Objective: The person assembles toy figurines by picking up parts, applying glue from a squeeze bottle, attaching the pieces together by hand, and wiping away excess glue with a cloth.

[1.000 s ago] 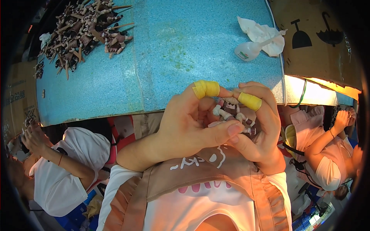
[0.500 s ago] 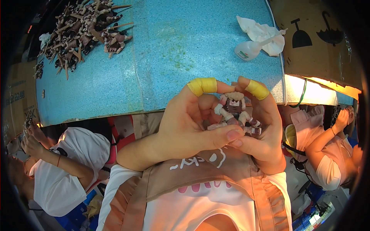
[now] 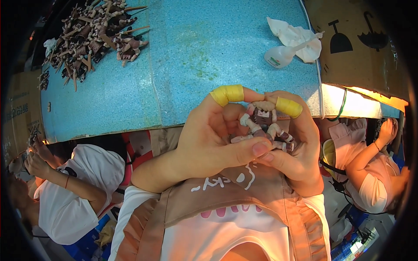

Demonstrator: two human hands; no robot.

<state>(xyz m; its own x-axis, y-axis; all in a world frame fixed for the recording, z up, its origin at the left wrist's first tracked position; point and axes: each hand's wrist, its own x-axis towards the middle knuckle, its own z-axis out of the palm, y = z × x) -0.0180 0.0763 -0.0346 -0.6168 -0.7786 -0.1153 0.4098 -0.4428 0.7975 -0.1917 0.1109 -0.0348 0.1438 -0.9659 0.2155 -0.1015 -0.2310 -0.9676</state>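
Note:
Between my two hands is a small jointed figurine (image 3: 262,116) with a dark brown torso and pale limbs. My left hand (image 3: 213,135) closes around its left side, thumb pressed across its lower part. On the other side my right hand (image 3: 300,139) grips it, with the thumb tip close to the left thumb. Both index fingers, wrapped in yellow tape, curve over the top and meet near the figurine's upper end. Fingers and thumbs hide parts of its legs and sides.
On the blue table (image 3: 183,78), a heap of similar figurines (image 3: 93,37) lies at the far left. A squeeze bottle (image 3: 281,55) rests by a crumpled white tissue (image 3: 289,35) at the far right. A cardboard box (image 3: 361,56) borders the right edge. Co-workers (image 3: 78,187) sit on both sides.
The figurine has tilted a little between my hands, and its upper end now sits tucked under my index fingertips. My right index finger has bent slightly lower.

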